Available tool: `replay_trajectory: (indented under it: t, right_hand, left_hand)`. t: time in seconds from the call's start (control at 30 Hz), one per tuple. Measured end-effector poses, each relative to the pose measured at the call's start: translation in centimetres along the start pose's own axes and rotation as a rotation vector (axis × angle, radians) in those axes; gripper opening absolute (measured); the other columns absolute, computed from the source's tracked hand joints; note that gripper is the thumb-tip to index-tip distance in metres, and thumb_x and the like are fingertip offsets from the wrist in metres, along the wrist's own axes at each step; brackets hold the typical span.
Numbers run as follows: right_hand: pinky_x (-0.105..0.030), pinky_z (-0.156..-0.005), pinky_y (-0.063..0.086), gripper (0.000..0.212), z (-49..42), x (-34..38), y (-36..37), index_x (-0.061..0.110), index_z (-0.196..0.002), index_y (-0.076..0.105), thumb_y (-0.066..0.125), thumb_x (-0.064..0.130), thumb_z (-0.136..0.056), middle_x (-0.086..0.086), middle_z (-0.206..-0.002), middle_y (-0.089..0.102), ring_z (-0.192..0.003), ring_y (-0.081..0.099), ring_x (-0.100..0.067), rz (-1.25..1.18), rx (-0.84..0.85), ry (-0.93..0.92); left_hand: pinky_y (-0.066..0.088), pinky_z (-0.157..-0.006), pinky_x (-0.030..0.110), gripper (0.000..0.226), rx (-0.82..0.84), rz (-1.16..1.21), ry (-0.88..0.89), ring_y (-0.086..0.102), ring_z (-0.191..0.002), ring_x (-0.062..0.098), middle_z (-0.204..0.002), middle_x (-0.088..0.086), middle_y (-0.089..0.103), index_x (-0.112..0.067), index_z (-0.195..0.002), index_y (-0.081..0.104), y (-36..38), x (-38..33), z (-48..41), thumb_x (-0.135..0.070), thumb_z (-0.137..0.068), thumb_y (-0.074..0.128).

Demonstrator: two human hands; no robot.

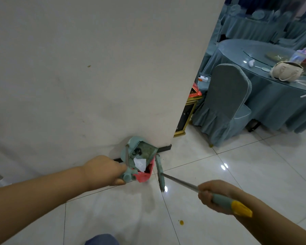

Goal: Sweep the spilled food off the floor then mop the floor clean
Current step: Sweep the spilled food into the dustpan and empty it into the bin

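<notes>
My left hand (pixel 105 169) grips the top of a teal dustpan handle (pixel 128 175). The teal dustpan (pixel 145 150) stands against the base of a white wall and holds a white scrap of paper (pixel 140 163), dark bits and something red (pixel 145 174). My right hand (pixel 214 195) grips the teal and yellow end of a broom handle (pixel 233 206). Its metal shaft runs down to the teal broom head (pixel 160 171), which rests on the white floor tiles just right of the dustpan. A small orange food spot (pixel 181 222) lies on a tile near my right forearm.
The white wall (pixel 95 68) fills the left and middle. Right of its corner stand a gold-framed bin (pixel 186 114), a chair in a grey-blue cover (pixel 224 103) and a round table (pixel 272 96) with a cream handbag (pixel 286 72). Glossy tiles (pixel 254 165) spread to the right.
</notes>
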State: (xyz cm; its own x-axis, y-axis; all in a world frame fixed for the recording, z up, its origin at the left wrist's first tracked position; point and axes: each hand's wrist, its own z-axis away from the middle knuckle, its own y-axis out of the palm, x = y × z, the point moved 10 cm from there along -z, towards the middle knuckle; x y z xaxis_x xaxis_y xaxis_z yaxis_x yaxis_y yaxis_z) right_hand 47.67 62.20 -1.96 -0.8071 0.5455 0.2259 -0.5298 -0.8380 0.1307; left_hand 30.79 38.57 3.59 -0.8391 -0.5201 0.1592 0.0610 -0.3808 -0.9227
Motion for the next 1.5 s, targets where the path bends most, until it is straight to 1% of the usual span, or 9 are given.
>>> replay_trajectory:
  t: [0.17, 0.4, 0.5, 0.7, 0.8, 0.93, 1.07, 1.33, 1.5]
  right_hand:
    - [-0.021, -0.044, 0.044, 0.013, 0.4, 1.0, -1.2, 0.000, -0.101, 0.056, 0.047, 0.002, -0.092, -0.008, -0.061, 0.052, -0.043, 0.047, -0.013, 0.899, -0.250, -0.190]
    - [-0.015, -0.042, 0.045, 0.058, -1.2, 1.1, 0.0, 0.015, -0.149, 0.025, 0.046, 0.008, -0.096, -0.004, -0.106, 0.051, -0.067, 0.055, -0.012, 1.396, -0.374, -0.346]
    - [-0.017, -0.065, 0.045, 0.065, -1.9, 1.0, 0.9, 0.014, -0.154, 0.011, 0.041, 0.006, -0.096, -0.007, -0.131, 0.050, -0.101, 0.058, -0.019, 1.702, -0.448, -0.430]
    - [-0.021, -0.048, 0.021, 0.066, -1.0, 0.2, 1.6, 0.008, -0.154, 0.006, 0.039, 0.001, -0.097, -0.019, -0.112, 0.048, -0.079, 0.039, -0.026, 2.116, -0.562, -0.524]
    - [-0.023, -0.049, 0.025, 0.062, -0.3, 0.4, 1.4, 0.010, -0.153, 0.010, 0.036, 0.000, -0.097, -0.018, -0.119, 0.050, -0.080, 0.038, -0.030, 2.209, -0.592, -0.526]
    - [-0.023, -0.049, 0.026, 0.059, 0.0, 1.0, 1.0, 0.008, -0.152, 0.014, 0.035, 0.001, -0.098, -0.012, -0.098, 0.038, -0.063, 0.039, -0.022, 2.234, -0.625, -0.506]
    - [-0.028, -0.071, 0.035, 0.063, -0.8, 1.3, 0.9, 0.010, -0.152, 0.014, 0.041, 0.002, -0.096, -0.015, -0.115, 0.052, -0.088, 0.050, -0.030, 2.228, -0.627, -0.515]
    - [-0.027, -0.073, 0.034, 0.066, -3.5, 1.1, 1.2, 0.008, -0.153, 0.009, 0.042, 0.005, -0.097, -0.012, -0.128, 0.052, -0.087, 0.044, -0.026, 2.167, -0.606, -0.493]
    - [-0.027, -0.082, 0.045, 0.067, -4.9, 1.8, 1.2, 0.008, -0.154, 0.009, 0.043, 0.006, -0.096, -0.009, -0.133, 0.050, -0.117, 0.055, -0.022, 2.065, -0.593, -0.445]
  left_hand:
    - [0.043, -0.074, 0.030, 0.043, -0.059, 0.105, -0.127, 0.062, -0.099, 0.021, -0.109, -0.002, 0.064, -0.025, -0.114, 0.050, -0.8, 2.0, -0.2, -0.058, -0.092, 0.037]
    - [0.029, -0.064, 0.026, 0.031, -0.122, 0.164, -0.242, 0.058, -0.086, 0.020, -0.094, -0.002, 0.062, -0.026, -0.099, 0.047, -2.3, 2.5, 0.0, -0.054, -0.094, 0.036]
    - [0.029, -0.063, 0.027, 0.027, -0.141, 0.269, -0.309, 0.044, -0.075, 0.015, -0.090, -0.001, 0.059, -0.028, -0.093, 0.042, -2.6, 3.4, 0.3, -0.054, -0.095, 0.036]
    - [0.031, -0.061, 0.028, 0.041, -0.153, 0.358, -0.435, 0.052, -0.077, 0.021, -0.094, 0.003, 0.063, -0.018, -0.105, 0.052, -2.1, 5.6, 1.1, -0.054, -0.094, 0.038]
    - [0.031, -0.059, 0.028, 0.036, -0.187, 0.428, -0.493, 0.046, -0.072, 0.018, -0.083, -0.001, 0.054, -0.020, -0.095, 0.049, -2.0, 6.3, 2.0, -0.055, -0.093, 0.039]
    - [0.032, -0.058, 0.029, 0.032, -0.174, 0.444, -0.547, 0.048, -0.073, 0.018, -0.080, -0.003, 0.051, -0.023, -0.088, 0.040, -1.7, 6.8, 2.9, -0.054, -0.094, 0.038]
    - [0.034, -0.062, 0.028, 0.036, -0.149, 0.414, -0.554, 0.056, -0.080, 0.020, -0.092, 0.002, 0.063, -0.021, -0.093, 0.047, -1.0, 6.4, 3.4, -0.056, -0.093, 0.037]
    - [0.034, -0.061, 0.028, 0.035, -0.148, 0.384, -0.573, 0.051, -0.075, 0.019, -0.090, 0.000, 0.062, -0.022, -0.091, 0.042, -0.8, 5.2, 4.8, -0.056, -0.094, 0.035]
    - [0.035, -0.060, 0.029, 0.034, -0.181, 0.418, -0.610, 0.049, -0.072, 0.017, -0.079, -0.006, 0.050, -0.024, -0.087, 0.038, -1.2, 5.9, 6.5, -0.057, -0.093, 0.034]
